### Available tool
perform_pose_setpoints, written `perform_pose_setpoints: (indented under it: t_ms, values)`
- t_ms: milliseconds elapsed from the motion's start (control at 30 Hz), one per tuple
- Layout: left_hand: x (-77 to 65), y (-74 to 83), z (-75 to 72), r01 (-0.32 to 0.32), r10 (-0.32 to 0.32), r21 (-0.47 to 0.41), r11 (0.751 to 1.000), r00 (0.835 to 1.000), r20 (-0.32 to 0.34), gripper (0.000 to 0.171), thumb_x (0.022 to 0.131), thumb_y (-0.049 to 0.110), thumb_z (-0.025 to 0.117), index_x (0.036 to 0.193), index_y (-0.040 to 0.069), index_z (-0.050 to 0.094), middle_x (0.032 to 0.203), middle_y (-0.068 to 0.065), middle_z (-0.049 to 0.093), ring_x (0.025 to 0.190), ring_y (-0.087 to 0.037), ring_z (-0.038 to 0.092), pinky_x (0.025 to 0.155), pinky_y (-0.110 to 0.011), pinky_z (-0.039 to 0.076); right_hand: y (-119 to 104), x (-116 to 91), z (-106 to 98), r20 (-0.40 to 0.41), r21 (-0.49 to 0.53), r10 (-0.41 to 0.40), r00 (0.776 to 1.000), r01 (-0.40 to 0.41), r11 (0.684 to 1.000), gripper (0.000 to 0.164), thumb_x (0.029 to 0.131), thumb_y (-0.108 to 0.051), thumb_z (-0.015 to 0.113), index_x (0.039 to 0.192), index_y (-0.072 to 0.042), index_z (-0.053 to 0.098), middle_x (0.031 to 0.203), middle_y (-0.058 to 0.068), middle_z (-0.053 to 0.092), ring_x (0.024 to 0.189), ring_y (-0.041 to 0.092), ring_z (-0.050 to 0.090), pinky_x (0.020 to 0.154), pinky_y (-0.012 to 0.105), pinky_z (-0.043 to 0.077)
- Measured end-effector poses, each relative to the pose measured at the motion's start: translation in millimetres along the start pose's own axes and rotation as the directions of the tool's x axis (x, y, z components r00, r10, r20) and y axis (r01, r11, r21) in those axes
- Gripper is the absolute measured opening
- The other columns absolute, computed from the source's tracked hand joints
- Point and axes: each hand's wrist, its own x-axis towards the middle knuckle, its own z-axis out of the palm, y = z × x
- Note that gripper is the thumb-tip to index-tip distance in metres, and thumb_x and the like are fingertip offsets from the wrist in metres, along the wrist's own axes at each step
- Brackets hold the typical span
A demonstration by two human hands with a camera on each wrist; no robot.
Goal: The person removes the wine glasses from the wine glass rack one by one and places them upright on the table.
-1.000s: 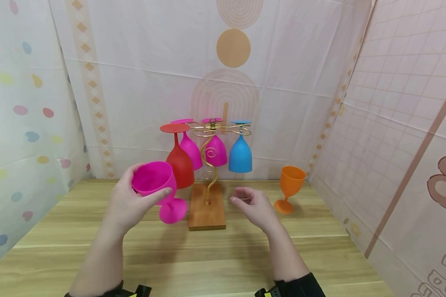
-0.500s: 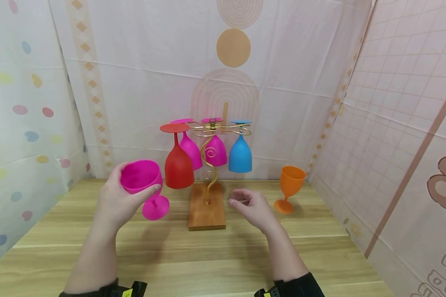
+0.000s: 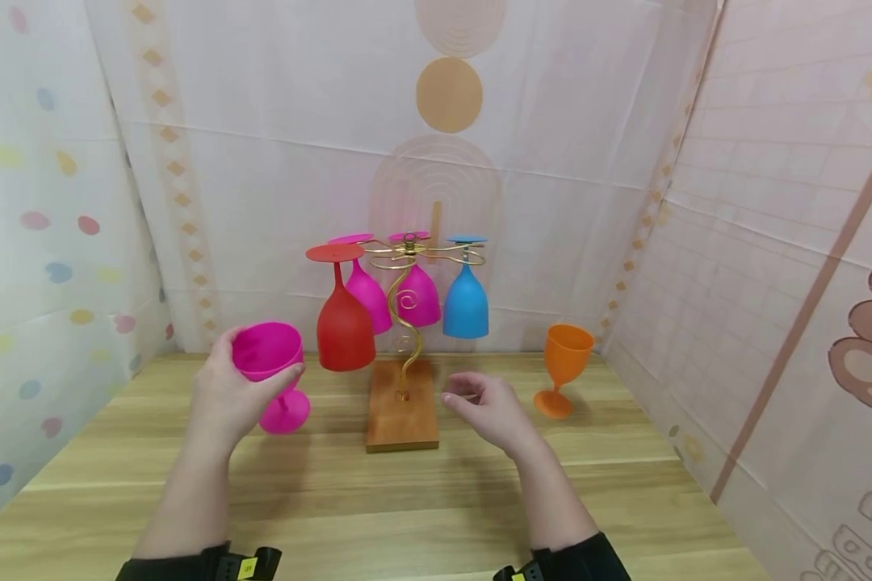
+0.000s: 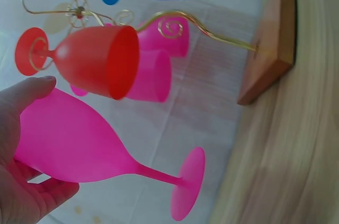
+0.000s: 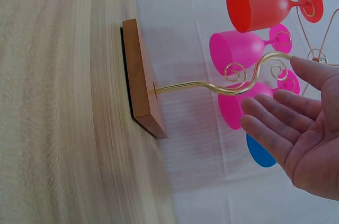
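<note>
My left hand (image 3: 225,395) grips a magenta plastic goblet (image 3: 267,353) round its bowl, thumb on the near side and fingers behind. The goblet is upright, left of the rack, its foot apparently just above the tabletop. In the left wrist view the magenta goblet (image 4: 79,139) shows its full stem and foot. My right hand (image 3: 490,411) hovers right of the rack's wooden base (image 3: 403,415), fingers loosely bent and holding nothing; the right wrist view shows its bare palm (image 5: 312,144). On the gold wire rack (image 3: 410,323), a red goblet (image 3: 345,331) hangs upside down nearest the left hand.
Two magenta goblets (image 3: 419,296) and a blue goblet (image 3: 466,303) also hang upside down from the rack. An orange goblet (image 3: 567,355) stands upright at the right of the wooden table (image 3: 407,508). Patterned cloths (image 3: 276,186) enclose the back and sides.
The left hand has carried the magenta goblet leftward, away from the red one and the rack. My right hand stays nearly where it was. The head view has shifted slightly.
</note>
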Motion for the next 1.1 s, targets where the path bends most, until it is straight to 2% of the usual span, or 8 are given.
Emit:
perform_pose_setpoints:
  t_ms: [267, 567, 967, 1100]
  values:
    - [13.8, -13.0, -0.8, -0.022, 0.024, 0.062, 0.998, 0.999, -0.035, 0.112, 0.081, 0.060, 0.079, 0.159, 0.004, 0.021, 0.138, -0.030, 0.048, 0.119, -0.050, 0.050, 0.083, -0.063, 0.055, 2, 3, 2, 0.017, -0.008, 0.012, 1.000, -0.012, 1.000, 0.040, 0.096, -0.031, 0.072, 0.128, -0.006, 0.068, 0.114, 0.005, 0.072, 0.099, 0.022, 0.068, 0.086, 0.037, 0.059]
    - [29.6, -28.3, -0.5, -0.014, 0.020, 0.109, 0.994, 0.998, -0.055, 0.113, 0.081, 0.061, 0.077, 0.158, 0.002, 0.020, 0.137, -0.032, 0.047, 0.120, -0.052, 0.048, 0.082, -0.065, 0.055, 2, 2, 2, 0.024, 0.004, 0.038, 0.999, -0.038, 0.999, 0.039, 0.096, -0.030, 0.072, 0.129, -0.007, 0.068, 0.114, 0.003, 0.072, 0.099, 0.021, 0.068, 0.084, 0.035, 0.060]
    - [50.2, -48.9, -7.6, 0.005, 0.003, 0.153, 0.988, 0.999, -0.050, 0.112, 0.083, 0.060, 0.076, 0.157, -0.002, 0.018, 0.136, -0.036, 0.045, 0.119, -0.055, 0.046, 0.084, -0.067, 0.053, 3, 2, 3, 0.020, -0.006, 0.020, 1.000, -0.020, 1.000, 0.041, 0.096, -0.030, 0.073, 0.127, -0.005, 0.068, 0.113, 0.005, 0.071, 0.099, 0.022, 0.067, 0.085, 0.037, 0.059]
    - [57.2, -56.6, -11.5, 0.029, -0.023, 0.146, 0.989, 0.999, -0.039, 0.114, 0.084, 0.061, 0.074, 0.158, -0.003, 0.016, 0.139, -0.037, 0.042, 0.121, -0.056, 0.044, 0.085, -0.068, 0.052, 4, 3, 3, 0.021, -0.009, 0.023, 1.000, -0.023, 1.000, 0.041, 0.096, -0.031, 0.073, 0.127, -0.005, 0.068, 0.113, 0.004, 0.071, 0.098, 0.021, 0.067, 0.085, 0.037, 0.059]
